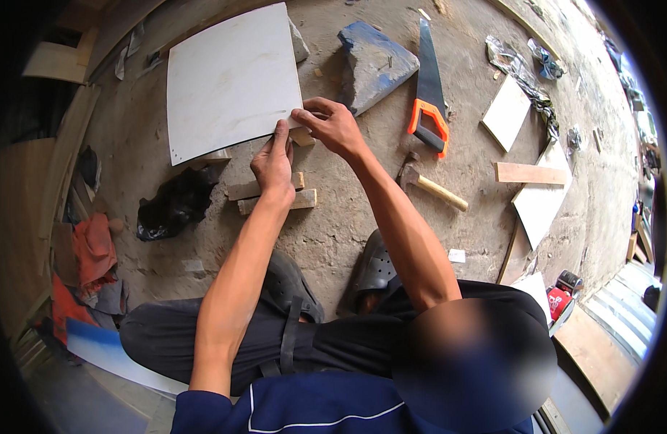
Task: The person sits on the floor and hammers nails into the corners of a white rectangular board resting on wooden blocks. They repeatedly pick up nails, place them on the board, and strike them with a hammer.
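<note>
Head view of a seated person at a dusty concrete floor. Left hand presses its fingertips on the near corner of the white panel, fingers extended. Right hand pinches the same corner from the right, fingers curled on the edge. The panel lies flat, resting on wood blocks just beneath the hands. A blue-painted stone lies beside the panel; handsaw and hammer lie to the right, a black bag to the left.
</note>
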The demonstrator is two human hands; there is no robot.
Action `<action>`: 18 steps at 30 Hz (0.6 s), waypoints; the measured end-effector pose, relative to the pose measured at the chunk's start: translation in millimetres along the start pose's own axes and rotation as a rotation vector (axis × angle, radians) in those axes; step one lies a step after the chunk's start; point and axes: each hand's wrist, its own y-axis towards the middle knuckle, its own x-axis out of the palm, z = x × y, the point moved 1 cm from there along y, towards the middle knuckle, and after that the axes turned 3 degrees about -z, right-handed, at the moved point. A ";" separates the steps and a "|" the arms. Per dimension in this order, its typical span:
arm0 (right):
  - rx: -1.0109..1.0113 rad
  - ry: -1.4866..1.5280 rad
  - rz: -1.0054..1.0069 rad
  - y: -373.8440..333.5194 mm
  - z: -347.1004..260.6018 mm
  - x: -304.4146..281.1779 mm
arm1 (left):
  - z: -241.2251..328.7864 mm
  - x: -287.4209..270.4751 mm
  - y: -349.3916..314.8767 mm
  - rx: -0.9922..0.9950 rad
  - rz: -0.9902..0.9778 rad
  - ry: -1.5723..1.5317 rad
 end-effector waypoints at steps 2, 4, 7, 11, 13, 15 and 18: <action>-0.001 0.030 0.023 0.1 0.0 1.1 | -0.4 -1.8 1.5 -0.021 -0.035 0.011; 0.011 0.054 0.037 -0.5 0.7 2.4 | -2.0 -4.5 3.2 -0.023 -0.063 0.027; 0.044 0.080 0.041 -3.0 0.1 3.5 | 1.4 -6.5 0.1 -0.019 -0.039 0.086; 0.054 0.115 0.046 -5.0 0.1 5.0 | 12.5 -24.8 -22.0 0.027 0.081 0.371; 0.047 0.113 0.061 -5.4 2.0 3.1 | 25.5 -32.1 -26.2 0.220 0.105 0.727; 0.017 0.127 0.060 -3.8 3.2 5.8 | 47.2 -27.9 -14.7 0.757 0.018 0.926; -0.001 0.163 0.044 -4.9 4.0 5.8 | 69.8 -11.3 13.6 1.101 -0.142 1.124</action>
